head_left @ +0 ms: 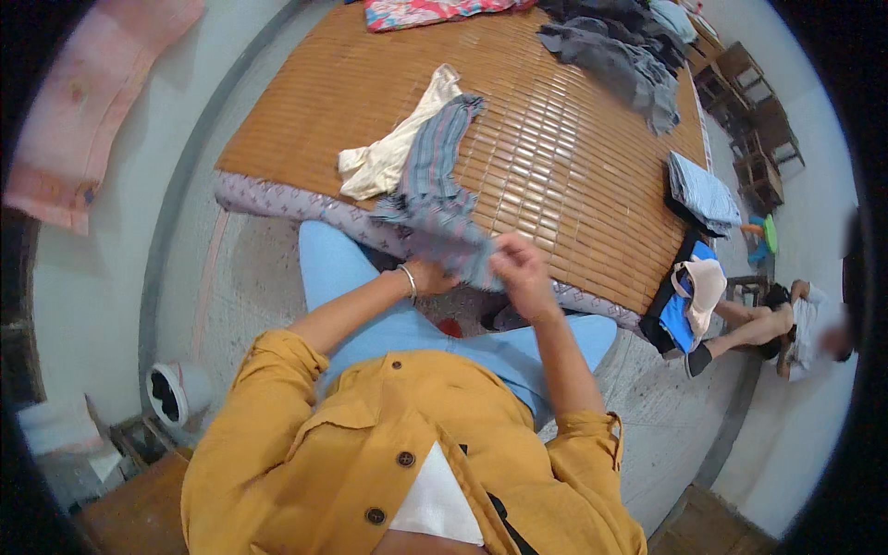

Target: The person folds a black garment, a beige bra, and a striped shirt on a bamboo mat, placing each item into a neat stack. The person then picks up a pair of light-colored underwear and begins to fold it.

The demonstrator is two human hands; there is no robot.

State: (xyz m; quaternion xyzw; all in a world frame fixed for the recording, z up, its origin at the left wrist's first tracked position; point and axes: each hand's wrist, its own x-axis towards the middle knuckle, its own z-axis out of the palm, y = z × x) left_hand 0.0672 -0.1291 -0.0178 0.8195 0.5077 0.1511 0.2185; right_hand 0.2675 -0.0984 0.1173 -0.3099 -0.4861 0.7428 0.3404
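Observation:
A grey-blue striped garment with reddish lines stretches over the near edge of the slatted bamboo mat. Its lower end hangs toward my lap. My right hand is closed on that end, thumb and fingers pinching the fabric. On the other side, my left hand, with a bracelet at the wrist, grips the same cloth from beneath; its fingertips are partly hidden by it. Beside the striped garment, touching it, a cream-coloured garment lies crumpled on the mat.
Dark grey clothes and a red floral cloth lie at the far side. At right are folded striped clothes and a beige bra on blue cloth. Another person sits beyond. A white bin stands at left.

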